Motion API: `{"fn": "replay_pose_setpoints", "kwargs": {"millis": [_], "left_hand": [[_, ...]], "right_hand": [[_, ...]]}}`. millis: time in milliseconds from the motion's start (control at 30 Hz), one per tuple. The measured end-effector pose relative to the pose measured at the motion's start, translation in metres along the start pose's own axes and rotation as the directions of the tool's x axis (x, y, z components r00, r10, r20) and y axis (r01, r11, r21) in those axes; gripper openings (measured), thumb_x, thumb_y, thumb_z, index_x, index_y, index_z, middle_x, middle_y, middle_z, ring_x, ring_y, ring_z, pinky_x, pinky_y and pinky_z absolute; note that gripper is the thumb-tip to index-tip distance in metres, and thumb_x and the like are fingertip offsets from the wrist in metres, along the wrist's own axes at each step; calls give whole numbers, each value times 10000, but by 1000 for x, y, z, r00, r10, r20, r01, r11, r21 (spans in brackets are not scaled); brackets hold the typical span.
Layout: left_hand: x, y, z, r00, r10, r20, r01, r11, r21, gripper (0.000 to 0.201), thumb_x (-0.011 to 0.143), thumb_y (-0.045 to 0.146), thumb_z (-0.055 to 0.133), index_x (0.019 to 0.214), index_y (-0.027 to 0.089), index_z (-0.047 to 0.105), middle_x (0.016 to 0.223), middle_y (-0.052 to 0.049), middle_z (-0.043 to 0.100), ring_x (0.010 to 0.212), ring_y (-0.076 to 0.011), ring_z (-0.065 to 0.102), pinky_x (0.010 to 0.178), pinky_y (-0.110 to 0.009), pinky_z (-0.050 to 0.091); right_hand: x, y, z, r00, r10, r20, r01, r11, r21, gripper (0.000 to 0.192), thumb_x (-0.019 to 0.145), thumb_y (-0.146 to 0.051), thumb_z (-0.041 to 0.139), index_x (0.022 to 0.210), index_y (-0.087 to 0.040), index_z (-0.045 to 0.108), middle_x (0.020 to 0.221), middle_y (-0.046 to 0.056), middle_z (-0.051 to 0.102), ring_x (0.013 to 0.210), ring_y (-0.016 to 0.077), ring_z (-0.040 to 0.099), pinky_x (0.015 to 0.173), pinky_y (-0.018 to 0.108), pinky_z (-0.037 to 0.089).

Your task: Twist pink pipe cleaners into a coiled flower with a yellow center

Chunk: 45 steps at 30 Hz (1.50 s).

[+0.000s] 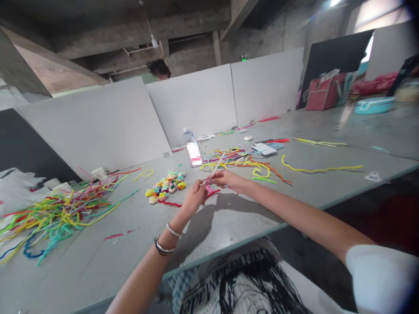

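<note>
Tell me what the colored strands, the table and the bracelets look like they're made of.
Strands: likely fuzzy pipe cleaners, matte; they hold bends and curls. The one between left hand and right hand looks pink. Table: smooth grey surface, slight sheen, possibly painted board or laminate. Bracelets: seemingly metal, shiny glints; one looks beaded.

**What you are wearing**

Your left hand (194, 198) has two bands at its wrist: a beaded silver bracelet (173, 230) nearer the hand and a dark-and-silver metal bangle (163, 247) behind it. Your right hand (226, 179) is bare, with a short white sleeve (381, 274) at that upper arm. Your white top carries a black newspaper-style print (242, 283), with a blue-checked patch beside it.
</note>
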<state>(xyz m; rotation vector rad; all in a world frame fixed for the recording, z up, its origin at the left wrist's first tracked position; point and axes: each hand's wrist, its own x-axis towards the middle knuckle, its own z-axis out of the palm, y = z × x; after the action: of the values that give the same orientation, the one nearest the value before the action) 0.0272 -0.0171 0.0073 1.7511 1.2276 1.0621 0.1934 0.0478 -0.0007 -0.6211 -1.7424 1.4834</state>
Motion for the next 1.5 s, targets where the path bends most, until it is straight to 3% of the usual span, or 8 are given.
{"fn": "replay_pose_setpoints", "kwargs": {"millis": [167,400,667,867,1000,1200,1500], "left_hand": [[3,-6,-4,986,126,-108,-106,978,178,327,863,455,405,773,162,517,581,35,488,496,-76,406,482,-199,302],[-3,5,-7,963,266,-41,-226,882,414,297,853,432,461,918,163,571,602,41,481,534,-88,414,513,-210,283],[-4,1,-11,962,271,25,-228,752,618,262,901,338,386,948,177,587,638,7,600,534,-99,482,529,-207,282],[-5,1,-11,949,314,-25,-158,544,824,238,882,352,448,888,185,617,652,-24,635,560,-129,535,518,-227,243],[-6,2,-10,953,302,-30,-130,496,859,274,887,398,440,857,189,614,664,-29,649,583,-138,565,520,-232,246],[-12,8,-7,947,321,-16,-138,452,881,363,929,411,323,843,186,596,658,-40,647,577,-141,569,514,-249,235],[-11,9,-5,952,302,-48,-114,495,861,434,928,454,279,802,188,598,637,-53,626,559,-151,546,507,-255,209]], "right_hand": [[-3,-7,4,1000,-19,13,19,1000,25,285,666,-396,714,818,-156,685,624,-17,554,513,60,321,476,239,177],[-4,-9,8,997,-55,-56,59,995,79,268,645,-387,723,775,-156,682,575,-46,473,512,61,272,489,254,152],[-3,-4,4,998,-52,19,50,995,82,296,680,-403,701,848,-160,678,660,-29,529,525,60,294,494,248,178],[-1,-1,4,999,-48,23,48,999,8,349,676,-439,700,883,-158,682,650,-30,522,527,63,298,496,242,192],[-1,1,3,998,-49,33,49,999,-21,356,666,-459,699,857,-160,676,612,-39,497,524,67,302,496,243,198],[-3,-1,3,1000,-7,4,6,997,71,337,646,-459,707,794,-164,641,614,-45,486,520,61,326,502,233,219],[-7,-12,8,1000,21,-14,-19,992,123,355,636,-479,715,752,-154,631,584,-41,472,497,63,306,472,237,192]]}}
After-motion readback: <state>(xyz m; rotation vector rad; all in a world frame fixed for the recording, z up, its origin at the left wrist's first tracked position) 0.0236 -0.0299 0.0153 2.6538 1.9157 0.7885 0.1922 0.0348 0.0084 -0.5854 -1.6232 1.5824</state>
